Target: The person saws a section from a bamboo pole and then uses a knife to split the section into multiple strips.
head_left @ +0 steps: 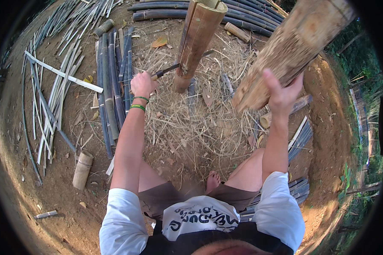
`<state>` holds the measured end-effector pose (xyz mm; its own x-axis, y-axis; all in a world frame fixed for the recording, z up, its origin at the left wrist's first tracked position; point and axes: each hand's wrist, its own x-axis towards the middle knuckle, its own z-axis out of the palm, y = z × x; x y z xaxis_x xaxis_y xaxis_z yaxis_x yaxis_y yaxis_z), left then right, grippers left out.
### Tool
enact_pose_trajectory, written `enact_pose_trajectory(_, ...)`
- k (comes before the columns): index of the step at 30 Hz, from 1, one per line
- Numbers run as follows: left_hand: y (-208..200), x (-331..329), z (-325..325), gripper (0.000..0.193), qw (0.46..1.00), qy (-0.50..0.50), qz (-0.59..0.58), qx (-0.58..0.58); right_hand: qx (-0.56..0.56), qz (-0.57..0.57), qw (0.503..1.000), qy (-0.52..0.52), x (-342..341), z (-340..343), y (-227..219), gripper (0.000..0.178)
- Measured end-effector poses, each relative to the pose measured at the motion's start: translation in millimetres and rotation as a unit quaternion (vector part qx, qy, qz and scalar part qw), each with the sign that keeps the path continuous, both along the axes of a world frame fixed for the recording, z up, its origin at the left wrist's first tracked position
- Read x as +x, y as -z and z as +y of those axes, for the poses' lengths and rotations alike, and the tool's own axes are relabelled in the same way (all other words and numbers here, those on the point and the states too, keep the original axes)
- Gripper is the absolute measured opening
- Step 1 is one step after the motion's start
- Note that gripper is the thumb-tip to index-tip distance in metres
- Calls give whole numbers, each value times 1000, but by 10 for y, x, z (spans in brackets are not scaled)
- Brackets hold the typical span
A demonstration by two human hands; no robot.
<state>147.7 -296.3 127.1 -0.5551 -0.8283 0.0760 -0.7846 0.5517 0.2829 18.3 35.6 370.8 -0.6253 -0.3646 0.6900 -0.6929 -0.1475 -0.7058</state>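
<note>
A thick brown bamboo section (194, 46) stands upright on the ground in front of me, with a split running down from its top. The dark blade of a knife (171, 69) crosses it partway down, and its tip sticks out on the far right side. My left hand (143, 86) is closed round the knife's handle. In my right hand (281, 95) is a heavy, rough wooden log (291, 51), raised and tilted to the right of the bamboo. My fingers behind the log are partly hidden.
Dark bamboo strips (110, 85) lie left of the shavings (187, 127), with pale slats (57, 106) farther left. Long dark poles (159, 15) stretch across the back. Short bamboo pieces (83, 170) rest around me. My bare foot (213, 182) is close to the shavings.
</note>
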Motion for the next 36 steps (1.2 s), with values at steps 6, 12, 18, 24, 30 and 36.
enact_pose_trajectory(6,-68,-24,74,28,999,-1,-12,-33,-11,11,999,39,-728,-512,270,92)
enact_pose_trajectory(12,-94,-413,204,24,997,30,-78,3,590,-128,793,82,-1400,-423,2634,104)
enact_pose_trajectory(18,945,-626,574,26,995,12,55,80,305,-202,923,122,-1169,-259,2624,92)
enact_pose_trajectory(24,734,-1158,1068,33,990,20,14,139,326,-345,870,132,-1343,178,2699,85)
enact_pose_trajectory(30,780,-1196,1072,46,986,-21,-12,167,289,-404,849,178,-1413,269,3099,69)
enact_pose_trajectory(36,988,-563,875,60,970,-60,-86,217,407,-368,810,207,-1271,463,3524,89)
